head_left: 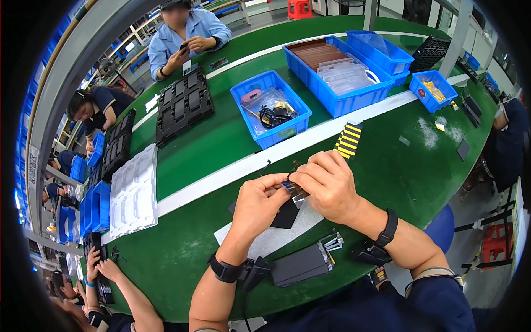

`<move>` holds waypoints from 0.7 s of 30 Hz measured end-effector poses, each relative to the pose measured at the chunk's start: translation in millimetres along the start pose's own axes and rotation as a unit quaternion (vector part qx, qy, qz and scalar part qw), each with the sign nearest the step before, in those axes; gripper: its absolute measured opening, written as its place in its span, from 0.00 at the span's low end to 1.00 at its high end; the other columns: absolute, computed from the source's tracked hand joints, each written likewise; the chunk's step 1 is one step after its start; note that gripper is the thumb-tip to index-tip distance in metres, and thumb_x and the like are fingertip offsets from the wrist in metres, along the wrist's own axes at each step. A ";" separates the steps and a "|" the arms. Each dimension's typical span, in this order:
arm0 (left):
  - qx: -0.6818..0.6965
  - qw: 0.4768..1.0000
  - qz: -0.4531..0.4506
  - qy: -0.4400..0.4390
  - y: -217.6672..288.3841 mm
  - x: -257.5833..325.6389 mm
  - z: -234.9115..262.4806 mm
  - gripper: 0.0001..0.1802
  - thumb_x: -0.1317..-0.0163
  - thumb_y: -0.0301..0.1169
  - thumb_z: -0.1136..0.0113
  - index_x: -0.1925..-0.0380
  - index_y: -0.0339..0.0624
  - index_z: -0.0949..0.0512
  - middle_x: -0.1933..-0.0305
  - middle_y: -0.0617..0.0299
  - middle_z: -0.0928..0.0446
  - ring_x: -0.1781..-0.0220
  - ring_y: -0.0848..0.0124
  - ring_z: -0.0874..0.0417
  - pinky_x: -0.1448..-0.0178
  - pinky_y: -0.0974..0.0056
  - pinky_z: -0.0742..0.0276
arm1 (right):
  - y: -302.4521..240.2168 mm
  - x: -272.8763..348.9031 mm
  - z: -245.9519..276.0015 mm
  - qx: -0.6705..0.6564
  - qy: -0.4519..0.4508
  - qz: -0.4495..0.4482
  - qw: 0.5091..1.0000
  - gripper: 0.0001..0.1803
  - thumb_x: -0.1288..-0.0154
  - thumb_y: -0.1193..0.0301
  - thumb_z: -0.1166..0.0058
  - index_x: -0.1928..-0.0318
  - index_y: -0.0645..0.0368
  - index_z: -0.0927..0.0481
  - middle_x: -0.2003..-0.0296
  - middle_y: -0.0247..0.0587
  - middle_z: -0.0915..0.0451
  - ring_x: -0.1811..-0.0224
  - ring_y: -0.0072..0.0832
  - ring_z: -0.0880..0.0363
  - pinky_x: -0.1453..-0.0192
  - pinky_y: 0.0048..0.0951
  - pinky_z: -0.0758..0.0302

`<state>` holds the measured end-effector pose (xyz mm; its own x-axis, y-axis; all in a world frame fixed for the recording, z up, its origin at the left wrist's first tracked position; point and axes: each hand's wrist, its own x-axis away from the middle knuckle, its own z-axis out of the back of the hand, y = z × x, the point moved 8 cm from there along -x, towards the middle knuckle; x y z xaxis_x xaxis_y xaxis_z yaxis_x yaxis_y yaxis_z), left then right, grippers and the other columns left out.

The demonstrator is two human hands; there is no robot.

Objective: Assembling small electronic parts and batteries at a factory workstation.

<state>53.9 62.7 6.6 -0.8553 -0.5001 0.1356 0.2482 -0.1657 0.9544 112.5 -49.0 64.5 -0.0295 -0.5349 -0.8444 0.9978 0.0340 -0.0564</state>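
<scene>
My left hand (258, 206) and my right hand (329, 183) meet over the green table (221, 138), both pinching a small shiny metal part (295, 191) between their fingertips. Below the hands a black square piece (286, 216) lies on a grey sheet (274, 239). A stack of dark flat plates (301, 264) sits near the table's front edge, with a few thin metal strips (333, 242) beside it. A black strip with yellow bars (349, 140) lies just beyond my right hand.
Blue bins (271, 108) (337, 72) (381, 52) (433, 90) stand beyond a white stripe (232, 169). Black trays (183, 104) and a white moulded tray (133, 193) lie at the left. A person in blue (185, 33) sits opposite; another person's hands (102, 268) work at lower left.
</scene>
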 end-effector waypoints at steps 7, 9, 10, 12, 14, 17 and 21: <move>0.017 1.000 -0.010 0.000 -3.6 -0.6 -0.4 0.13 0.44 0.24 0.42 0.57 0.37 0.19 0.77 0.72 0.25 0.80 0.87 0.35 0.77 0.77 0.40 | 0.7 1.3 -1.5 -0.006 -0.003 0.005 1.000 0.08 0.59 0.73 0.45 0.72 0.59 0.23 0.75 0.32 0.27 0.69 0.30 0.29 0.64 0.32 0.33; 0.013 1.000 -0.010 -0.001 -2.9 -0.8 -1.8 0.13 0.44 0.24 0.42 0.57 0.37 0.19 0.77 0.72 0.25 0.79 0.87 0.34 0.77 0.77 0.39 | 0.6 1.1 1.5 0.001 0.002 0.007 1.000 0.09 0.59 0.73 0.45 0.72 0.59 0.24 0.74 0.32 0.27 0.69 0.30 0.29 0.64 0.32 0.33; 0.008 1.000 -0.011 -0.004 -1.7 -1.7 -4.0 0.13 0.44 0.24 0.42 0.57 0.37 0.19 0.76 0.72 0.24 0.79 0.87 0.33 0.76 0.77 0.38 | 0.5 1.2 2.9 -0.002 -0.001 0.010 1.000 0.09 0.59 0.73 0.45 0.72 0.59 0.24 0.74 0.32 0.27 0.69 0.30 0.29 0.64 0.32 0.33; 0.009 1.000 -0.019 -0.010 -1.0 -2.5 -5.4 0.13 0.44 0.24 0.42 0.58 0.37 0.19 0.76 0.71 0.24 0.78 0.86 0.33 0.76 0.77 0.37 | 1.3 2.4 5.1 0.000 -0.012 0.012 1.000 0.09 0.58 0.71 0.46 0.72 0.59 0.24 0.74 0.32 0.28 0.68 0.30 0.29 0.63 0.34 0.33; -0.025 0.999 -0.037 -0.004 6.5 -2.3 -4.9 0.13 0.44 0.24 0.43 0.58 0.35 0.20 0.75 0.70 0.24 0.77 0.85 0.32 0.75 0.76 0.36 | 2.9 6.1 0.1 0.014 -0.033 0.012 0.999 0.09 0.55 0.69 0.49 0.71 0.58 0.25 0.73 0.32 0.29 0.66 0.31 0.30 0.63 0.35 0.33; -0.032 0.999 -0.038 0.004 10.6 3.2 0.0 0.12 0.45 0.22 0.43 0.59 0.33 0.20 0.74 0.69 0.24 0.76 0.84 0.31 0.74 0.77 0.36 | -1.3 6.0 -4.2 0.015 -0.012 0.007 1.000 0.05 0.53 0.69 0.51 0.74 0.56 0.28 0.74 0.35 0.31 0.65 0.31 0.30 0.61 0.34 0.34; -0.029 0.999 -0.033 0.027 2.2 1.9 5.8 0.13 0.47 0.18 0.49 0.61 0.31 0.20 0.77 0.69 0.26 0.79 0.84 0.32 0.75 0.77 0.37 | -4.0 5.0 -6.4 0.010 -0.008 -0.004 1.000 0.05 0.50 0.69 0.52 0.74 0.57 0.28 0.73 0.36 0.31 0.66 0.32 0.30 0.62 0.34 0.35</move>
<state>50.1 66.3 10.5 -0.8450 -0.5319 0.0561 0.2190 -0.2485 0.9436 107.9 -46.5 57.1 -0.0372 -0.5493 -0.8348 0.9985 0.0124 -0.0526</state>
